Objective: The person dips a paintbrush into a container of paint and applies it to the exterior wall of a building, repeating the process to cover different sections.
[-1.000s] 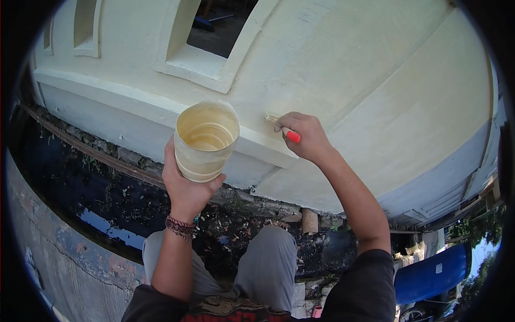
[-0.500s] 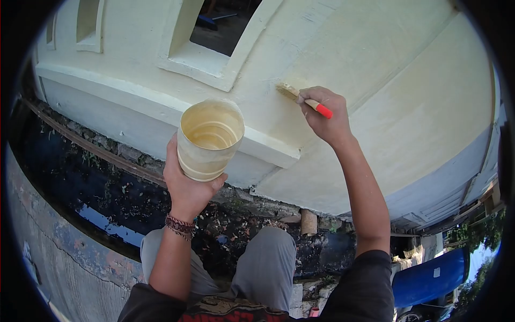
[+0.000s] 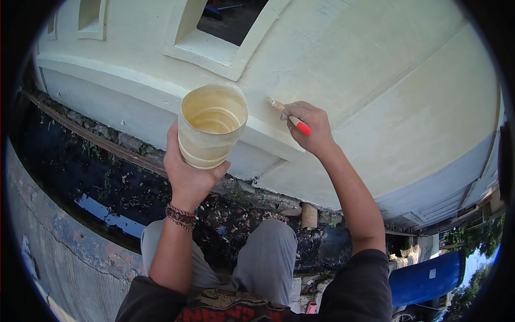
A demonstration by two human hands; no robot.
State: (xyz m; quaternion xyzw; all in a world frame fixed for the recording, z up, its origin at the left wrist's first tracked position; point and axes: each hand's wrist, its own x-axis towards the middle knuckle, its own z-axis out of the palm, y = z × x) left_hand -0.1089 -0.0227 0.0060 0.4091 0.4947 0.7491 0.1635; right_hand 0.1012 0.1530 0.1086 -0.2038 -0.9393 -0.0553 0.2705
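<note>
My left hand point(image 3: 189, 170) grips a cream plastic container point(image 3: 209, 146) from below and the side. Its wide mouth faces me, and pale yellowish paint coats the inside. A paintbrush point(image 3: 297, 124) with a red-tipped handle is held in my right hand point(image 3: 311, 126), fingers closed round it near the bristles. The bristle end touches or nearly touches the cream wall point(image 3: 343, 70), to the right of the container. Part of the handle is hidden by my fingers.
A framed window opening point(image 3: 228, 21) is above the container. A ledge point(image 3: 134, 80) runs along the wall. Beneath lies a ditch of dark water point(image 3: 107, 182) with debris and a short pipe point(image 3: 309, 216). A blue barrel point(image 3: 426, 279) is at lower right.
My right hand has moved the paintbrush left and slightly down along the wall, closer to the container. The container in my left hand is slightly higher in view.
</note>
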